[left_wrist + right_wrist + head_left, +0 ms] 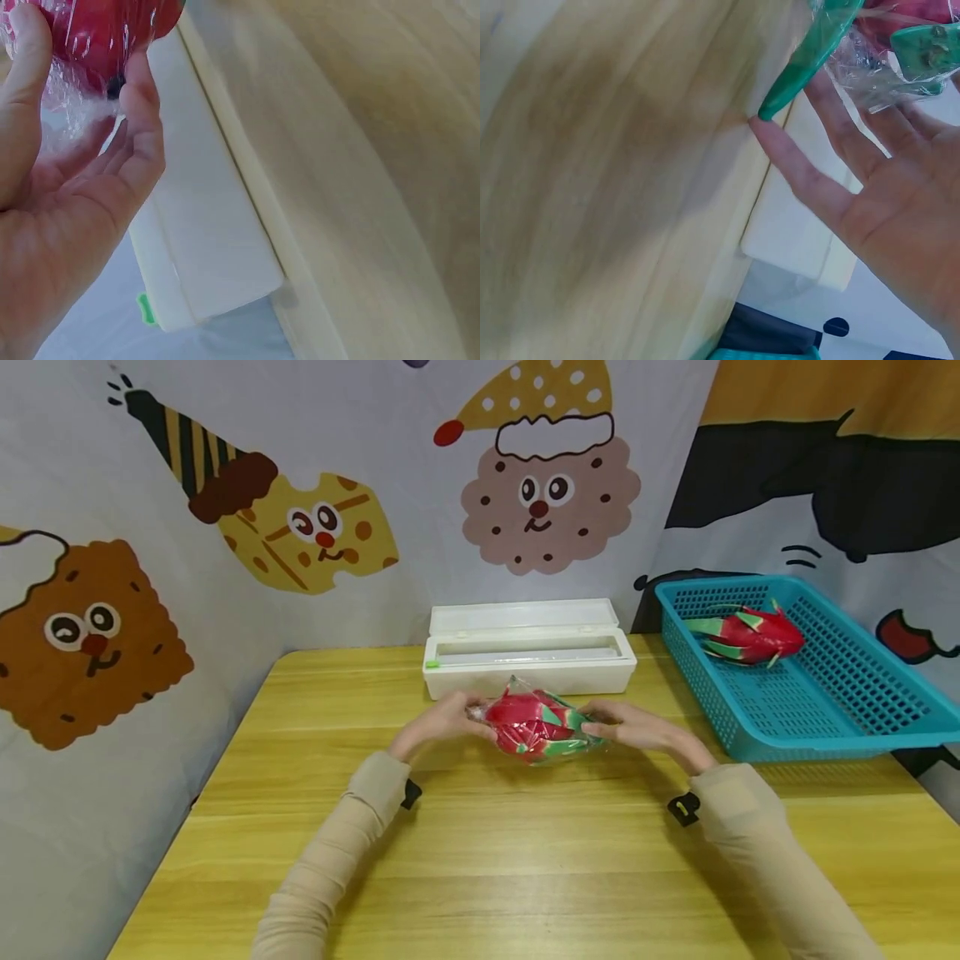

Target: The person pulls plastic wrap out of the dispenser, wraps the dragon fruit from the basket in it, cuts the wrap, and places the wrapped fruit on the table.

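The desk (540, 860) is carrying a basket (720, 693) at far right and an open white box (532, 680) at far middle. The wrapped fruit (528, 722) is being held just nearer than the box. In the basket's far left part, a bare fruit (757, 637) is lying. The left hand (442, 718) is gripping the wrapped fruit's left end; the right hand (633, 724), fingers extended, is touching its leafy right end.

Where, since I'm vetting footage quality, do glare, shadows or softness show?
Head view: glints on the wrapped dragon fruit, soft shadows beside both sleeves; left wrist: bright streaks on the film, grain of the table soft; right wrist: broad shadow on the table, grain likewise soft.
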Available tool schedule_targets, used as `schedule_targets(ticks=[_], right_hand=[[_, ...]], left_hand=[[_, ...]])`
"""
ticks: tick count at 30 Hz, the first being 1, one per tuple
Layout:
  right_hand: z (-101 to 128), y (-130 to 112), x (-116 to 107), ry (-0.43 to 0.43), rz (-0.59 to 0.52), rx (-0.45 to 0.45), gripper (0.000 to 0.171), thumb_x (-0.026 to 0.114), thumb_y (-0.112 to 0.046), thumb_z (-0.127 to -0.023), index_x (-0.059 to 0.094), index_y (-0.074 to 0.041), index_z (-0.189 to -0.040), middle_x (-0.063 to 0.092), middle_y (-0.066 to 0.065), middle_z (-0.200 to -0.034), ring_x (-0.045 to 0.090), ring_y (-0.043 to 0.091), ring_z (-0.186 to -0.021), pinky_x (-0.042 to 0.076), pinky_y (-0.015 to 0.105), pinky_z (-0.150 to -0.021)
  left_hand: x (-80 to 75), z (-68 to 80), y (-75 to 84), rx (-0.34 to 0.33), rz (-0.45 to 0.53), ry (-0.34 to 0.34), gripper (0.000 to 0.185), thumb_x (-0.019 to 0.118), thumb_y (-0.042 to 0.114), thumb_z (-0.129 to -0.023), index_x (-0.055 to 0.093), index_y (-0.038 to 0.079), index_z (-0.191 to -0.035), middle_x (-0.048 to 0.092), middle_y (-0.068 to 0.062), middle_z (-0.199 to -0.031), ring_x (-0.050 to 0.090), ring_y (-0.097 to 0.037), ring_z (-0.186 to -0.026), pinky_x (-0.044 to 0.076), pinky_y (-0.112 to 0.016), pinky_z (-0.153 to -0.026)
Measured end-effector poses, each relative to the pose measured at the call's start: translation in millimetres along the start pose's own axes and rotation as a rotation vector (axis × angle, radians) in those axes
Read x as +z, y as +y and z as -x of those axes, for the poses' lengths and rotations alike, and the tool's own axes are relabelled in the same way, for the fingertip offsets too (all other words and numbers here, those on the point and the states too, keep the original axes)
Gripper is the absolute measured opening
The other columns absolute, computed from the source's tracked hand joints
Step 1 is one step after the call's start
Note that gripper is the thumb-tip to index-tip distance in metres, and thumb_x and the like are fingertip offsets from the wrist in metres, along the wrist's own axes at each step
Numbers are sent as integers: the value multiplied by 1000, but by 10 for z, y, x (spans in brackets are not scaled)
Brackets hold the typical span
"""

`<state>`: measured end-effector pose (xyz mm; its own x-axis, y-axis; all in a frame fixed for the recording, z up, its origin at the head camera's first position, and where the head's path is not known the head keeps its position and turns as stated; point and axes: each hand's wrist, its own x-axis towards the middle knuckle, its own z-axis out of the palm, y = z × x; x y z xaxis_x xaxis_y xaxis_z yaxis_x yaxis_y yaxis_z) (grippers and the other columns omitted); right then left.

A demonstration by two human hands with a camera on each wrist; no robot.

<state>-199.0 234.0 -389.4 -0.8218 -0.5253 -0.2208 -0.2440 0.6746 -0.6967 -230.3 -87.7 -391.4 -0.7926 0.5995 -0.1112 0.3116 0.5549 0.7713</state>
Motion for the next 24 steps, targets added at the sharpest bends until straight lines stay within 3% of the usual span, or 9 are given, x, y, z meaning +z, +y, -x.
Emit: schedule_targets(ticks=[5,7,10,14,17,21,24], right_hand=[[-8,-3,-11,-7,6,-1,47,39,-32,-101,53,2,-130,54,21,-128,53,32,-114,48,48,-94],[-12,-4,-9,-1,20,-21,44,36,-28,-101,56,3,-127,56,20,-125,53,32,-113,47,48,-94],[-14,-12,-6,12,33,-45,41,34,-22,-101,59,2,-123,59,17,-121,54,31,-113,45,48,-97],[-9,-27,0,9,13,-32,44,34,-25,-102,55,3,-129,57,20,-127,53,35,-118,41,54,-102],[-7,-39,6,1,-16,-18,48,34,-28,-102,48,4,-135,54,24,-134,50,38,-122,38,58,-105],[7,-63,-1,4,-30,-23,48,36,-28,-101,46,4,-137,53,24,-135,50,38,-122,38,58,-105],[30,-77,-36,12,-47,-34,47,38,-28,-101,47,1,-137,53,23,-136,50,36,-122,39,57,-103]], left_hand=[[-3,33,-4,-32,-52,-60,30,65,31,-90,69,2,-100,67,-8,-83,51,-12,-67,44,-21,-59],[10,51,-11,-38,-93,-71,33,60,34,-93,70,3,-100,63,-8,-87,50,-12,-72,42,-20,-62],[31,68,-13,-18,-155,-51,34,56,35,-96,72,5,-97,56,-5,-85,43,-11,-80,38,-20,-68],[60,83,24,-9,-136,-14,35,55,34,-96,72,4,-90,44,0,-65,37,-11,-65,31,-20,-57],[74,116,80,-46,-111,38,39,58,35,-94,67,0,-108,51,0,-66,42,-9,-59,36,-19,-51],[63,172,199,-75,-168,78,58,60,36,-93,46,-2,-135,66,-11,-99,61,-18,-85,54,-28,-71],[47,191,335,-75,-254,50,64,55,38,-95,35,-1,-142,57,-20,-129,56,-31,-116,49,-42,-97]])
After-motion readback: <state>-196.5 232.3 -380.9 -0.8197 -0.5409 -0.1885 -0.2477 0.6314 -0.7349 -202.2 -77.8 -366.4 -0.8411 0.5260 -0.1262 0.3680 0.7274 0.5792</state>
